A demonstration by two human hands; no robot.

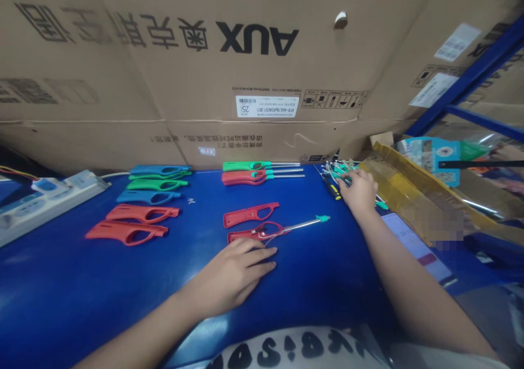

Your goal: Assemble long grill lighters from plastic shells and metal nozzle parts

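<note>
Far left: one white power strip (61, 205), at the blue worktop's (135, 303) edge. Beside it, one column of lighter shells, muzzles to the right: two blue (149, 196), two red (123, 231), green (158, 185) between the blues; the greens overlap, exact count unclear. Right of the column, a small cluster of metal bits (191, 201), too small to count.

Middle, back: a row of lighters (245, 176), three metal rods pointing right; one green handle, red beside it, number of reds unclear. In front, two red halves: one bare half (245, 216), and just below it one loaded half (235, 237), lying in mid-worktop with white parts inside, one rod (303, 225) sticking out right, one green tip on its end. Left hand (241, 271) is at the loaded half's near edge, fingers stretched and slightly spread; can't tell if they pinch anything.

Right of that, one black-and-yellow screwdriver (332, 188), just beside the right hand (360, 191). Right hand is in a pile of green-tipped rods (339, 168), count unclear; fingers curled down, partly hidden, can't tell if pinching. Then one phone (403, 235), and one yellow-taped carton (417, 189) far right. Behind everything, one cardboard panel (184, 85), AUX print upside down.
</note>
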